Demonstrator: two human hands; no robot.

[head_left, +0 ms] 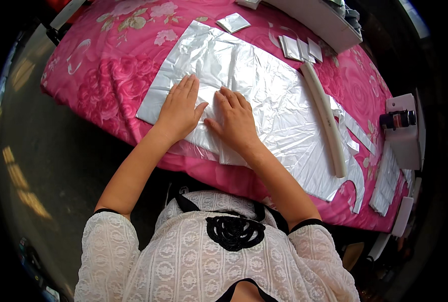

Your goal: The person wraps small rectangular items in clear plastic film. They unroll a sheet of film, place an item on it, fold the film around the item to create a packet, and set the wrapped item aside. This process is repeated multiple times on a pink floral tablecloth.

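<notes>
Both hands' grip is released: left hand (178, 108) and right hand (236, 121) press flat on silver foil sheet (264, 85), centre frame, on pink floral surface (113, 65). Sheet mostly smoothed, wrinkles remain; cut foil pieces (299, 49) stacked upper right.

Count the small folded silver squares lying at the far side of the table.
4: one folded square alone beyond the big silver sheet, and three overlapping near the white tube's far end. Others may be hidden.
</notes>
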